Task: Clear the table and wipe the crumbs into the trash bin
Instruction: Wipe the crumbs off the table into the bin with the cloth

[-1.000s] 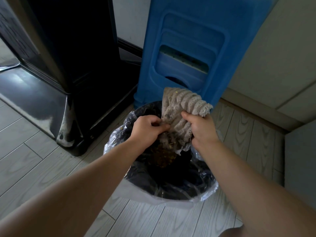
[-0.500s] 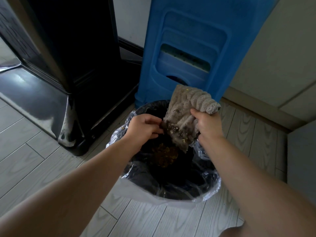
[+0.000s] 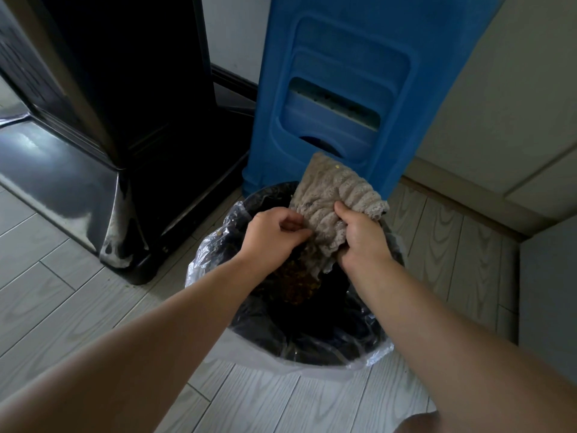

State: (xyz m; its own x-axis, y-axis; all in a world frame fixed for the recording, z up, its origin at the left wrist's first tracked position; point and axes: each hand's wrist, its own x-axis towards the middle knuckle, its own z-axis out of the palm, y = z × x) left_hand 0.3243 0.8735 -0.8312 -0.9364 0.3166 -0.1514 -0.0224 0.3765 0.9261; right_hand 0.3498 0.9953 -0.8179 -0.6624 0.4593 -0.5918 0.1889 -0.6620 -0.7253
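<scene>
The right grip (image 3: 363, 242) clutches a grey ribbed cloth (image 3: 331, 201), thumb across its face. The left grip (image 3: 274, 232), just beside it, pinches the cloth's edge. Directly below both sits the trash bin (image 3: 281, 360), bag-lined, brown crumbs (image 3: 296, 282) inside. A blue stool (image 3: 343, 89) stands beyond.

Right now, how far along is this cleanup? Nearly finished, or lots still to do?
Late stage, it seems. Done: brown crumbs already lie in the lined bin. In hand: the right hand grips the grey cloth over the bin, and the left hand pinches at its edge, apparently picking off bits. Left: yellow specks still cling to the cloth. The table is out of view, so I cannot judge it.
</scene>
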